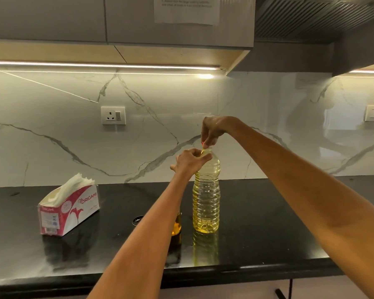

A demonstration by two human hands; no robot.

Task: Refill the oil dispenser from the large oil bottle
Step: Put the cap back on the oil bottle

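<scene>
Right now, scene: a person is standing at a black counter (268,223) with both bare arms reaching forward to the top of a large oil bottle (206,199).
Large oil bottle: it is standing upright on the counter near the middle of the view, clear ribbed plastic with yellow oil showing at the shoulder and at the base.
Left hand (189,160): it is curling around the bottle's neck from the left side, its fingers (205,157) gripping just under the mouth.
Right hand (213,130): it is hanging over the bottle from above, its fingers (206,144) pinching something small at the mouth; whether that is a cap or a seal cannot be told.
Oil dispenser (177,225): a small glass vessel with amber oil is standing just left of the large bottle, mostly hidden behind the left forearm.
Dark round piece (137,220): it is lying flat on the counter just left of the forearm; what it is cannot be told.
Tissue box (68,209): a red and white pack printed "ORIGAMI" is sitting well to the left, white tissues sticking out of its open top.
Backdrop: a marble-look backsplash (52,117) is carrying a wall socket (113,115), lit by a strip under the cabinets.
</scene>
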